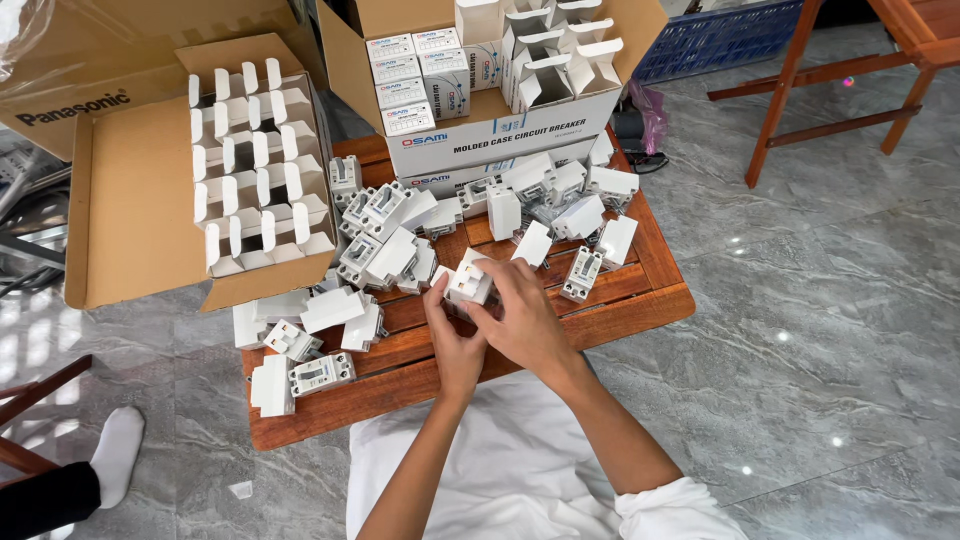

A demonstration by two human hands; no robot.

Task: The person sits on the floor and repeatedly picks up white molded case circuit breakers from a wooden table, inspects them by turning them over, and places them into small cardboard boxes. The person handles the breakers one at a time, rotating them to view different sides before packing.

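Both my hands meet over the front middle of a low wooden table [640, 300]. My left hand [455, 345] and my right hand [520, 310] together hold one small white carton [468, 283] with its flap up. Whether a part sits inside it, I cannot tell. Loose grey-and-white circuit breakers [322, 372] and more small white cartons [332, 308] lie scattered across the table around my hands.
A brown cardboard box [130, 200] at the left holds rows of open white cartons. A larger printed cardboard box [500, 130] at the back holds packed cartons. Wooden furniture legs [790, 90] stand at the right on a grey marble floor. Another person's socked foot [115, 455] is at the lower left.
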